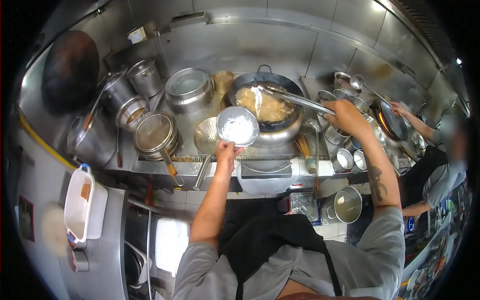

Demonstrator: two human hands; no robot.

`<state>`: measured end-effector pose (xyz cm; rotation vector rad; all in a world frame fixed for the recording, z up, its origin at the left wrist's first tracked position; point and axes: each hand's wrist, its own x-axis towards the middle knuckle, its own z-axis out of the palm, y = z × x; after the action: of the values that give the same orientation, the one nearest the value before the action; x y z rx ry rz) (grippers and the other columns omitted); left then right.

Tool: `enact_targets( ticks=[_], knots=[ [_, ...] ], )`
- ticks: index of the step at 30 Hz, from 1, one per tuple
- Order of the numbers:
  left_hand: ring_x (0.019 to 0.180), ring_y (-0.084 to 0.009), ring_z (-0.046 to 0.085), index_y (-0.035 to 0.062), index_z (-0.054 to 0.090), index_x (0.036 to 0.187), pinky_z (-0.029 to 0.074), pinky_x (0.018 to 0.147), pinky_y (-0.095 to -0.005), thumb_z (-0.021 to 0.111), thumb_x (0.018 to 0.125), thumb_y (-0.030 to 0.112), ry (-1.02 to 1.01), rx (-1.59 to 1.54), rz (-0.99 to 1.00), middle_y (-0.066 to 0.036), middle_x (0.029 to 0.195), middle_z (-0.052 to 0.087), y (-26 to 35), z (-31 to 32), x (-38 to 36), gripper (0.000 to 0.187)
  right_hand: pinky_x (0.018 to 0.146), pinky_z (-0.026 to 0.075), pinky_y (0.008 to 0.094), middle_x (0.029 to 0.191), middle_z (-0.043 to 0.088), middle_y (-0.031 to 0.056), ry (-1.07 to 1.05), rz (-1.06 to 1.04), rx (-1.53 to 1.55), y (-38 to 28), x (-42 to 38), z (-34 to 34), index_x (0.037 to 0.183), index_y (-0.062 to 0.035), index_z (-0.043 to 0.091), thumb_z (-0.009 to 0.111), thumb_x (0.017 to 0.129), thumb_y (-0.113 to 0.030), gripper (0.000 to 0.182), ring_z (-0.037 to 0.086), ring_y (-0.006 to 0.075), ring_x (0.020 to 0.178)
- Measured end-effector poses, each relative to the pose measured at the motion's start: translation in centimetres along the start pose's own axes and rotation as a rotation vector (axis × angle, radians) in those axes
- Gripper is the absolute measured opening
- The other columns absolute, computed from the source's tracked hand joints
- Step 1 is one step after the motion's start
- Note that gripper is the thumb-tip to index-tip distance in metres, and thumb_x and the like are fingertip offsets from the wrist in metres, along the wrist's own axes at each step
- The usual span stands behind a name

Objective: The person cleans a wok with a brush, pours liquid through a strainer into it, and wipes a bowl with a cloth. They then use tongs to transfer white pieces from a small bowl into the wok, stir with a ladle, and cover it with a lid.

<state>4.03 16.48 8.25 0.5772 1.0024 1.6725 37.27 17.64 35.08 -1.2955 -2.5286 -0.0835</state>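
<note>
My left hand [228,151] grips the near rim of a small metal bowl [221,132] holding a white, wet-looking or powdery mix. It is held just in front of a dark wok [295,89] on the range. My right hand [351,118] is closed round long metal tongs [301,99] that reach left over the wok. White, coated-looking stuff [258,99] shows at their tips, above bubbling golden-brown frying contents [274,109]. Beside the bowl, on its left, lies a perforated skimmer [204,134].
Metal pots [189,94] and a strainer [156,131] stand left of the wok. A bamboo brush [303,147] is at the range edge. Further right, a co-worker [439,162] holds a ladle [357,82] beside a flaming wok [395,122]. A metal bucket [354,216] stands below.
</note>
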Motion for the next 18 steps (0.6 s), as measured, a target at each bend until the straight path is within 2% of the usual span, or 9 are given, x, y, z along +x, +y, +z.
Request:
enact_targets(
  ticks=[5,9,11,12,15,17,18],
  knots=[
    [0.082,-0.0234,0.062,0.0010,0.048,0.091,0.056,0.070,-0.0334,0.051,0.084,0.000,0.126,0.008,-0.003,-0.013,0.092,0.059,-0.2,-1.0,-2.6,0.007,0.080,0.047,0.0421,0.088,0.063,0.0220,-0.032,0.067,-0.002,6.5,1.7,4.4,0.099,0.0001,0.065,0.068,0.072,-0.013,0.030,0.061,0.0368,0.088],
    [0.081,-0.0218,0.062,0.0033,0.048,0.089,0.056,0.069,-0.0336,0.052,0.084,0.001,0.137,-0.007,0.023,-0.011,0.092,0.059,1.2,-1.5,-5.4,0.006,0.079,0.048,0.0446,0.090,0.063,0.0241,-0.098,0.176,-0.105,11.3,3.5,11.8,0.091,0.0016,0.065,0.065,0.072,-0.014,0.025,0.061,0.0379,0.088],
    [0.080,-0.0209,0.062,0.0045,0.049,0.089,0.056,0.070,-0.0337,0.052,0.085,0.001,0.148,-0.030,0.022,-0.010,0.092,0.059,1.3,-2.6,-6.1,0.006,0.077,0.049,0.0470,0.088,0.063,0.0259,-0.109,0.207,-0.148,11.4,3.9,13.5,0.084,0.0018,0.064,0.062,0.073,-0.014,0.019,0.061,0.0395,0.086],
    [0.080,-0.0205,0.062,0.0051,0.049,0.088,0.056,0.070,-0.0337,0.052,0.085,0.001,0.150,-0.040,0.022,-0.009,0.092,0.059,1.4,-3.3,-6.3,0.006,0.076,0.049,0.0468,0.088,0.063,0.0256,-0.078,0.222,-0.139,11.6,3.9,13.8,0.086,0.0019,0.063,0.062,0.073,-0.014,0.020,0.061,0.0397,0.086],
    [0.079,-0.0196,0.061,0.0064,0.049,0.088,0.056,0.070,-0.0335,0.052,0.086,0.002,0.126,-0.054,0.034,-0.008,0.091,0.059,1.6,-4.9,-6.4,0.007,0.076,0.048,0.0462,0.086,0.063,0.0248,-0.002,0.265,-0.112,9.8,3.6,12.5,0.089,0.0020,0.062,0.063,0.073,-0.015,0.023,0.061,0.0400,0.085],
    [0.079,-0.0193,0.061,0.0065,0.048,0.087,0.056,0.070,-0.0333,0.052,0.086,0.002,0.114,-0.030,0.032,-0.008,0.091,0.058,2.2,-5.6,-6.5,0.007,0.076,0.048,0.0461,0.085,0.062,0.0247,0.021,0.277,-0.096,5.1,2.9,7.5,0.092,0.0019,0.061,0.065,0.073,-0.016,0.026,0.061,0.0397,0.086],
    [0.079,-0.0191,0.061,0.0065,0.047,0.086,0.056,0.069,-0.0332,0.052,0.086,0.002,0.108,-0.022,0.033,-0.008,0.091,0.058,2.6,-5.8,-6.4,0.007,0.076,0.047,0.0460,0.085,0.062,0.0248,0.051,0.210,-0.108,3.8,2.8,5.9,0.093,0.0020,0.061,0.065,0.073,-0.015,0.027,0.061,0.0393,0.086]
  ],
)
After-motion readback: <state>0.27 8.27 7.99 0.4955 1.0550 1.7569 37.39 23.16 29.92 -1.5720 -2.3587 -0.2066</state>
